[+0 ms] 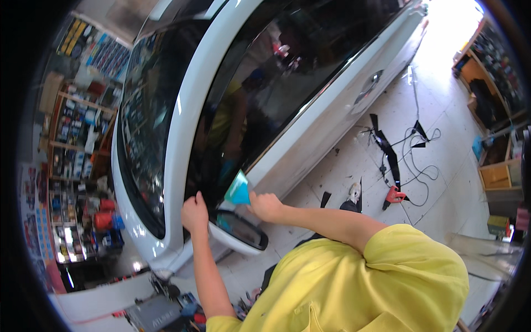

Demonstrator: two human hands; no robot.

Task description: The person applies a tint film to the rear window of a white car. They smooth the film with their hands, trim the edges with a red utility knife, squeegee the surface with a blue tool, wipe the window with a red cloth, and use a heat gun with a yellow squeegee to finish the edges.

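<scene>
My right hand (266,206) grips a teal squeegee (238,190) with a flat, widening blade. Its blade reaches toward the lower front corner of the dark side window (260,99) of a white car; whether it touches the glass I cannot tell. Closed with the thumb upward, my left hand (195,212) is at that window's front corner, beside the pillar; whatever its fingers may hold is hidden. Just below and between both hands sticks out the door mirror (241,231).
A red heat gun (394,196) lies on the tiled floor with its looping cable (426,182) and dark strips (387,149). Packed shelves (83,133) stand at the left, wooden shelving (495,177) at the right. A grey case (156,316) sits at lower left.
</scene>
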